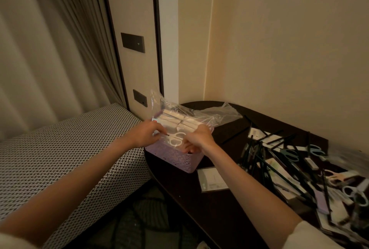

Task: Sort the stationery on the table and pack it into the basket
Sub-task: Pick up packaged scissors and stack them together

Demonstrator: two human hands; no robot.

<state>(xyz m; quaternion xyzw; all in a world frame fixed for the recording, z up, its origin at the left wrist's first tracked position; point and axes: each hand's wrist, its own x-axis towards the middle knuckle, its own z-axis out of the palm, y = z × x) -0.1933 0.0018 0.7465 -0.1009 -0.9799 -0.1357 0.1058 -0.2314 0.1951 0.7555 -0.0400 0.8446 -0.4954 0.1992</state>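
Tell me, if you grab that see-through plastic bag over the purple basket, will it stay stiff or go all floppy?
Probably floppy: the plastic bag is thin and crinkled, and its loose end sags onto the table. The pale sticks inside look stiff, so that part should hold its shape. It may be slippery too, since the film looks shiny; both hands are holding it over the basket.

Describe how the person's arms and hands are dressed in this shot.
Both forearms are bare from wrist to past the elbow. The left hand and right hand wear no gloves, and no watch, ring or bracelet shows. A pale, off-white sleeve edge appears at the right upper arm, bottom right; a similar pale edge shows at bottom left.
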